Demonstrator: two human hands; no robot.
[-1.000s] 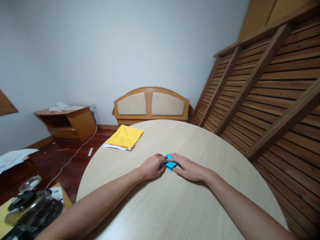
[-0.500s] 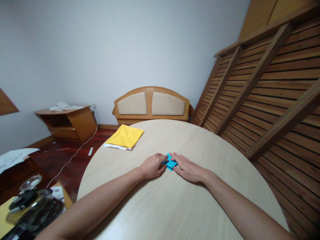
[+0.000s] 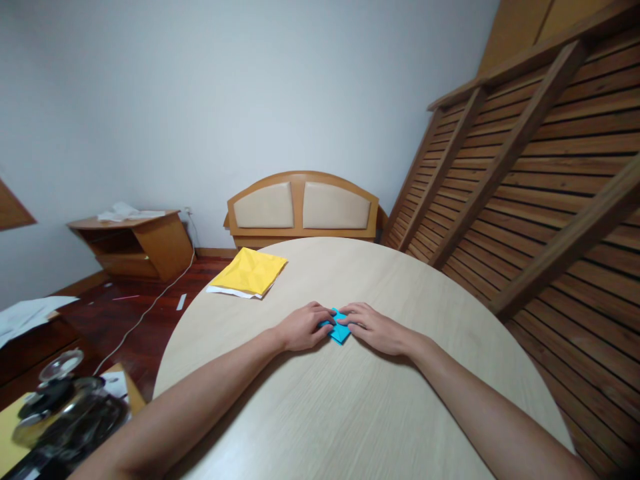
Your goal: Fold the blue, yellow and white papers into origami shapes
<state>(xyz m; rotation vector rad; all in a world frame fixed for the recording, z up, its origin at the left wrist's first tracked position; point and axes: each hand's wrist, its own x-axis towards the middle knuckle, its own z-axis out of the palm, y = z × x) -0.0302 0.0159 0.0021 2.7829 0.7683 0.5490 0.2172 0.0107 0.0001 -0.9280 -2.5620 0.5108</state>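
**Centrally, folded blue paper being pressed by two hands**

Centrally on the round table (image 3: 360, 413), a small folded blue paper (image 3: 339, 331) is being pinned flat. It is being pressed from either side by the left hand (image 3: 303, 327) and the right hand (image 3: 375, 328), fingers gently curled, tips resting on its edges. Well apart, near the far left rim, a yellow paper stack (image 3: 250, 272) is being left untouched.
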